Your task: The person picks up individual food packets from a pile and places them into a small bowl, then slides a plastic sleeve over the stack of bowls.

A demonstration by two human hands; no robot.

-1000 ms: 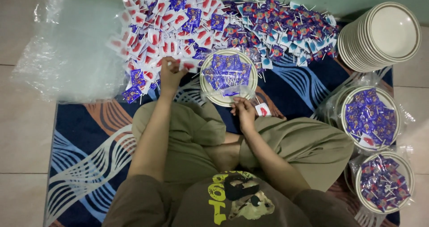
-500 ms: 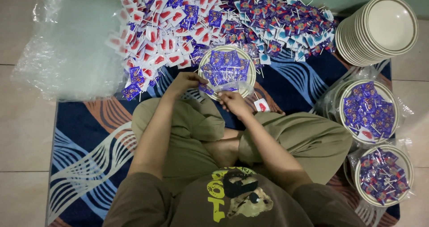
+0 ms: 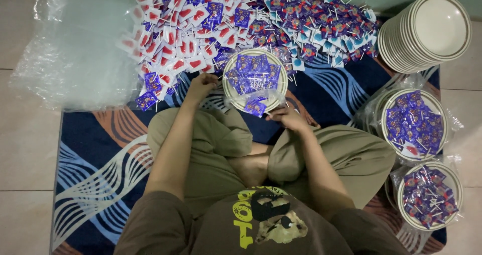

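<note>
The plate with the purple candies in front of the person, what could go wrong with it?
The plate is heaped with purple lollipops, and a small bunch hangs at its near rim, so some might slide onto the rug. The right hand sits close and could bump it.

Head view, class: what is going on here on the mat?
A person sits cross-legged on a blue patterned mat. The left hand rests by the heap of red-and-white and purple wrapped lollipops. The right hand sits beside a round cream plate filled with purple lollipops. Two filled, plastic-wrapped plates and a stack of empty plates stand on the right.
</note>
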